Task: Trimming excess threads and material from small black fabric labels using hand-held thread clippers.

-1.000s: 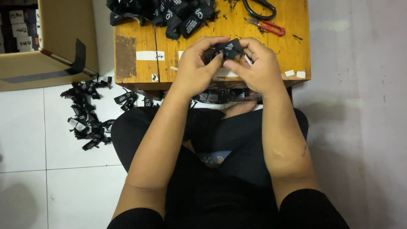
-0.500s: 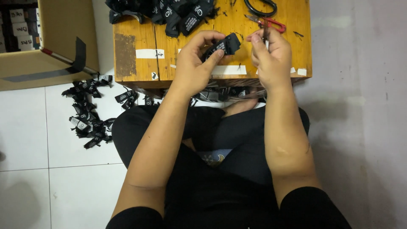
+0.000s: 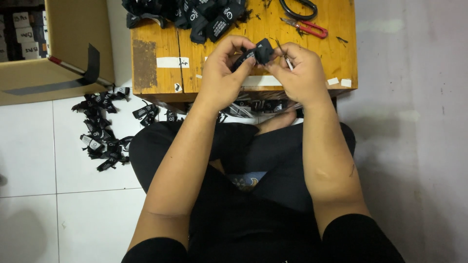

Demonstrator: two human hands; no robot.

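Black label pinched between both hands above wooden table.

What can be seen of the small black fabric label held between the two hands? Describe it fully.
The small black fabric label is a short strip of woven-looking cloth with pale markings, folded or bunched rather than flat. It is held above the orange wooden table, off its surface. The left hand pinches its left end; the right hand grips its right end while also holding a thin metal tool beside it.

desk left strip: bare, passable | desk far edge: heap of black labels, blocked | far right: red snips, black scissors | right edge: open wood
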